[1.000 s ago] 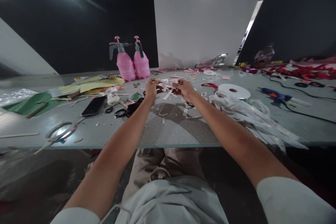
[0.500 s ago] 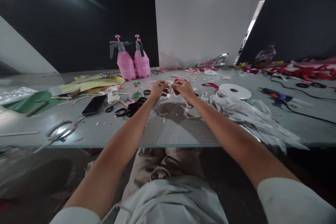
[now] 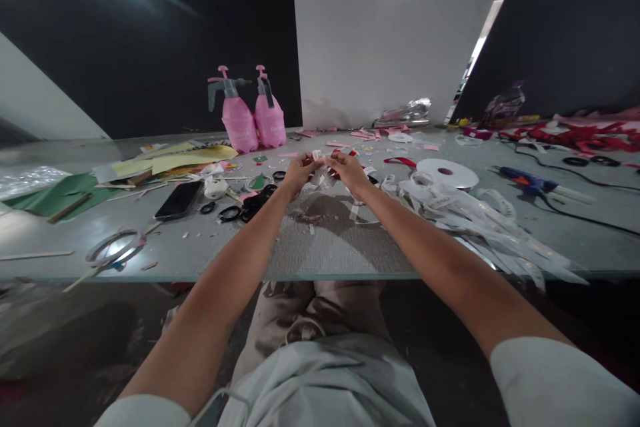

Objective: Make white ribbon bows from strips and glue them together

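Note:
A small looped piece of white ribbon [image 3: 323,178] is held up over the table between both hands. My left hand [image 3: 300,175] pinches its left side, and the fingers of my right hand [image 3: 349,172] close on its right side. Parts of the ribbon are hidden behind the fingertips, so its exact shape cannot be made out. Beside my left wrist lie black-handled scissors [image 3: 255,203]. To the right of my right forearm is a heap of cut white ribbon strips [image 3: 450,203], some with printing, with a white ribbon spool [image 3: 447,174] behind it.
Two pink spray bottles [image 3: 240,123] stand at the back left. A phone [image 3: 179,200], a tape roll [image 3: 115,248] and green sheet material [image 3: 65,193] lie on the left. On the right are a blue glue gun [image 3: 530,180] with its cord and red ribbon [image 3: 570,137].
The white ribbon has turned slightly between my fingers, and a piece of it now sticks up above them. Both hands stay in nearly the same place, with a small shift in finger position.

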{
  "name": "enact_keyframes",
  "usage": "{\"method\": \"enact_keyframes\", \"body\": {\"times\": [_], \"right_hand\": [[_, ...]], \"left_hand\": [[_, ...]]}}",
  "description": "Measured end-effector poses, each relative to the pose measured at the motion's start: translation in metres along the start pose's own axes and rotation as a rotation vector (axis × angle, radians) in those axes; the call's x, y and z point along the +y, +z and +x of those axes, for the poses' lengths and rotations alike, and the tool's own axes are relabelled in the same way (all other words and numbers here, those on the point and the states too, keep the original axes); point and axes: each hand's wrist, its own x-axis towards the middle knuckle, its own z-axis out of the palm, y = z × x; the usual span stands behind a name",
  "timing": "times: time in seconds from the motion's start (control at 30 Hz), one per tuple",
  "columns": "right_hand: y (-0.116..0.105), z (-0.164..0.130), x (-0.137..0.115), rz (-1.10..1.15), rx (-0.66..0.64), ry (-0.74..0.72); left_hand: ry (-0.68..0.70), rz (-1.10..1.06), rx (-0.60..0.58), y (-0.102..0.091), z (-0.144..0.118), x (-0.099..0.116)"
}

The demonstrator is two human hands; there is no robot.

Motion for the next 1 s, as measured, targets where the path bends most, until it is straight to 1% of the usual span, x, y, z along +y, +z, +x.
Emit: {"method": "enact_keyframes", "body": {"times": [0.07, 0.17, 0.23, 0.27, 0.3, 0.33, 0.37, 0.4, 0.47, 0.5, 0.53, 0.57, 0.63, 0.7, 0.8, 0.9, 1.0], "right_hand": [[-0.001, 0.005, 0.004, 0.006, 0.091, 0.007], [-0.009, 0.013, 0.01, -0.074, 0.291, 0.016], [-0.017, 0.016, 0.011, -0.213, 0.421, -0.051], [-0.02, 0.017, 0.01, -0.305, 0.45, -0.12], [-0.023, 0.017, 0.008, -0.398, 0.441, -0.204], [-0.026, 0.016, 0.005, -0.478, 0.393, -0.286], [-0.027, 0.015, 0.003, -0.532, 0.305, -0.349], [-0.027, 0.013, 0.001, -0.558, 0.191, -0.38], [-0.025, 0.01, -0.003, -0.565, -0.039, -0.357], [-0.023, 0.008, -0.003, -0.561, -0.111, -0.325], [-0.021, 0.007, -0.004, -0.56, -0.14, -0.294], [-0.02, 0.007, -0.004, -0.56, -0.128, -0.271], [-0.018, 0.006, -0.005, -0.545, -0.043, -0.248], [-0.018, 0.006, -0.006, -0.496, 0.035, -0.232], [-0.018, 0.008, -0.006, -0.404, 0.114, -0.192], [-0.018, 0.011, -0.001, -0.31, 0.164, -0.165], [-0.018, 0.013, 0.002, -0.222, 0.172, -0.152]], "left_hand": [[-0.02, 0.007, -0.02, 0.001, 0.001, -0.002], [-0.025, -0.005, -0.023, 0.002, 0.002, -0.004], [-0.018, 0.002, -0.022, 0.001, 0.003, -0.005], [-0.016, 0.013, -0.026, 0.0, 0.003, -0.005], [-0.017, 0.027, -0.033, 0.0, 0.003, -0.005], [-0.02, 0.044, -0.046, -0.001, 0.002, -0.004], [-0.021, 0.061, -0.064, -0.001, 0.002, -0.004], [-0.02, 0.077, -0.083, -0.002, 0.001, -0.004], [-0.016, 0.112, -0.117, -0.003, -0.001, -0.005], [-0.014, 0.132, -0.129, -0.003, -0.001, -0.005], [-0.012, 0.151, -0.138, -0.004, -0.001, -0.005], [-0.008, 0.17, -0.144, -0.004, -0.001, -0.005], [0.006, 0.213, -0.15, -0.005, 0.0, -0.005], [0.023, 0.262, -0.16, -0.005, 0.001, -0.006], [0.04, 0.305, -0.151, -0.005, 0.003, -0.007], [0.041, 0.273, -0.097, -0.005, 0.003, -0.008], [0.022, 0.206, -0.049, -0.004, 0.004, -0.007]]}}
